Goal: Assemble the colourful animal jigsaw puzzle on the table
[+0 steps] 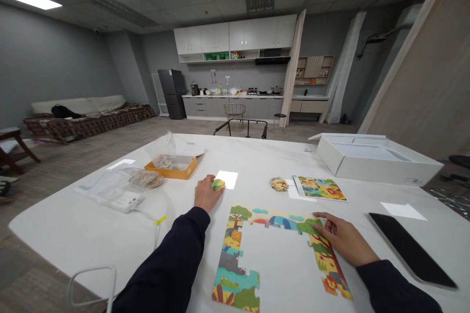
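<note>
A partly assembled jigsaw puzzle (229, 264) with animal pictures lies flat on the white table; pieces line its left, top and right sides around a bare middle. Beyond its top left corner, my left hand (207, 193) has its fingers closed round a small green and yellow puzzle piece (218, 184) at the tabletop. My right hand (343, 238) grips the puzzle's upper right corner, the index finger stretched along the top edge and the other fingers curled. Behind the puzzle lie a round, colourful pile of pieces (279, 184) and a picture card (323, 188) with a lion.
On the left stand an orange box (176, 172) with bagged pieces and a clear plastic bag (110, 190). A white cable (91, 269) runs near my left arm. To the right are a black tablet (411, 249) and a large white box (378, 159).
</note>
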`<state>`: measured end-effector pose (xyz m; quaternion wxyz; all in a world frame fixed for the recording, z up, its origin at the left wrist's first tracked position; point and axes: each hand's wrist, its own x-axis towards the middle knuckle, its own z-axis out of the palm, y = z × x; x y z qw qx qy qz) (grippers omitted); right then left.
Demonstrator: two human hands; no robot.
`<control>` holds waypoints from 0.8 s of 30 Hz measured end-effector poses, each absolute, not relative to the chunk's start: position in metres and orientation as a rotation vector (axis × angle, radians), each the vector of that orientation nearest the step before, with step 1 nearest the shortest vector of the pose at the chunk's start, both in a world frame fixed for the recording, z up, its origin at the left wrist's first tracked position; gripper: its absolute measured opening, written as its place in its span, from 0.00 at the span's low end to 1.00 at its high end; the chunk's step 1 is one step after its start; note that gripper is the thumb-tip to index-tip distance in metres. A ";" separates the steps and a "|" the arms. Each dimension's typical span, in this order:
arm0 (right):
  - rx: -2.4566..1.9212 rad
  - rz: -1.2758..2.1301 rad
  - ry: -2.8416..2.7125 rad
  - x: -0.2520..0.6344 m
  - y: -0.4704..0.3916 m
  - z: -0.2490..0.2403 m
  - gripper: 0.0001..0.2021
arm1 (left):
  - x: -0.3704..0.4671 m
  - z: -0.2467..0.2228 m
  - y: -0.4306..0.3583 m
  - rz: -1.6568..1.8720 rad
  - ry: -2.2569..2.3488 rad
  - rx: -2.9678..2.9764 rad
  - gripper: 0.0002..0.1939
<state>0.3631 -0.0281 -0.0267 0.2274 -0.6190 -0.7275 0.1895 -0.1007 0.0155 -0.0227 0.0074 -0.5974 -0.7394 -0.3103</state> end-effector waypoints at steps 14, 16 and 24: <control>-1.677 0.522 -2.002 0.358 -0.033 -0.015 0.25 | -0.051 0.016 -0.035 -1.560 -1.808 -2.320 0.21; -1.682 0.522 -2.004 0.358 -0.033 -0.014 0.24 | -0.024 0.025 -0.071 -1.569 -1.614 -2.621 0.21; -1.701 0.503 -2.000 0.358 -0.033 -0.017 0.23 | 0.025 0.006 -0.183 -1.303 -1.429 -3.071 0.18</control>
